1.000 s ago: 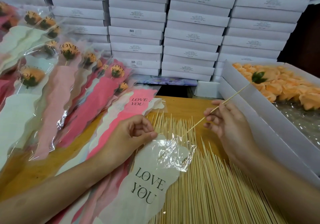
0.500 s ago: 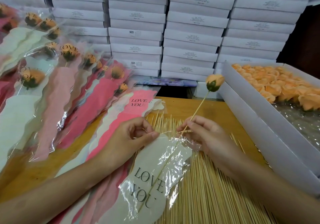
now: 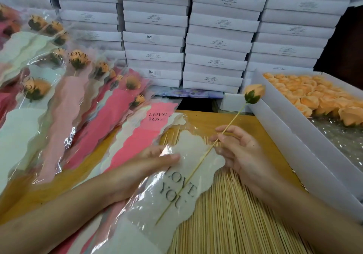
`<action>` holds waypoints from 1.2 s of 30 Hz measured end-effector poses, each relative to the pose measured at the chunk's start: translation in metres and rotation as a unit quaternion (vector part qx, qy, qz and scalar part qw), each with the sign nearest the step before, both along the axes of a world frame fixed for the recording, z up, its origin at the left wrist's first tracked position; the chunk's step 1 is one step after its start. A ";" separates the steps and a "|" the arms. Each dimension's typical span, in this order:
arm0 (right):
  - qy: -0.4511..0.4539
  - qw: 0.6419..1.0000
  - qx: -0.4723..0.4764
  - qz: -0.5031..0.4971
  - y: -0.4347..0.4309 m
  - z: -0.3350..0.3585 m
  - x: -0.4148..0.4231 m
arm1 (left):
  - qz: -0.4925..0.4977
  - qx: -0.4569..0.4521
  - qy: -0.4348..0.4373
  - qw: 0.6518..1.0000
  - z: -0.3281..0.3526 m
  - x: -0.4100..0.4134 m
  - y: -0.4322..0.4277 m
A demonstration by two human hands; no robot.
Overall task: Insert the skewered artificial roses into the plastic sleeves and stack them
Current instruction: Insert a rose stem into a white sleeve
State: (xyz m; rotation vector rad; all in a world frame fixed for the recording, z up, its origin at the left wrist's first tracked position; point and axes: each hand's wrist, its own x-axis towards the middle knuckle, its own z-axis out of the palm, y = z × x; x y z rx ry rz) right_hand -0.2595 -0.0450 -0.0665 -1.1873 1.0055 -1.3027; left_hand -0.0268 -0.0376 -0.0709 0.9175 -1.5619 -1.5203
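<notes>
Sliding into a white "LOVE YOU" sleeve (image 3: 176, 191), a skewered artificial rose (image 3: 253, 93) is held by the right hand (image 3: 241, 151), whose fingers pinch the skewer (image 3: 227, 128) partway up its length; the stick's lower part runs slantwise along the sleeve's printed panel, while the peach bloom stands out beyond the mouth, raised over the wooden table (image 3: 206, 118); the left hand (image 3: 149, 163) grips the sleeve at its open end, thumb stretched over the white panel and fingers showing through the clear film; the sleeve lies on a stack of empty sleeves (image 3: 137, 135) and a bed of loose skewers (image 3: 225, 214); finished sleeved roses (image 3: 76, 61) fan out at left; a white box (image 3: 294, 128) of peach rose heads sits at right; stacked white cartons (image 3: 216, 43) fill the background.
</notes>
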 end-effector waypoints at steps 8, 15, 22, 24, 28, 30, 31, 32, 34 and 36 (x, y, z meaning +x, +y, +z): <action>0.008 0.999 -0.040 -0.026 -0.005 -0.001 -0.006 | -0.099 -0.013 -0.060 0.993 0.006 -0.004 0.008; 0.061 0.990 -0.086 -0.096 -0.006 0.002 -0.005 | -0.110 0.012 -0.037 0.993 0.002 0.000 0.005; 0.038 0.982 -0.099 -0.157 -0.012 0.003 -0.014 | -0.113 0.012 -0.042 0.993 0.003 0.000 0.006; 0.048 0.982 -0.100 -0.153 -0.012 0.002 -0.014 | -0.118 0.009 -0.049 0.992 0.001 0.000 0.004; 0.082 0.983 -0.101 -0.129 -0.011 0.000 -0.013 | -0.110 0.005 -0.051 0.993 0.000 0.000 0.005; 0.096 0.984 -0.099 -0.117 -0.010 -0.001 -0.010 | -0.112 0.012 -0.046 0.993 -0.001 0.001 0.004; 0.095 0.985 -0.097 -0.110 -0.010 -0.002 -0.009 | -0.113 0.015 -0.044 0.993 0.001 0.001 0.005; 0.094 0.986 -0.096 -0.103 -0.009 -0.002 -0.008 | -0.114 0.017 -0.041 0.993 0.002 0.000 0.006; 0.098 0.986 -0.099 -0.088 -0.007 -0.003 -0.006 | -0.116 0.013 -0.043 0.992 0.002 0.000 0.005; 0.115 0.985 -0.107 -0.078 -0.004 -0.003 -0.005 | -0.117 0.021 -0.038 0.992 0.004 -0.001 0.006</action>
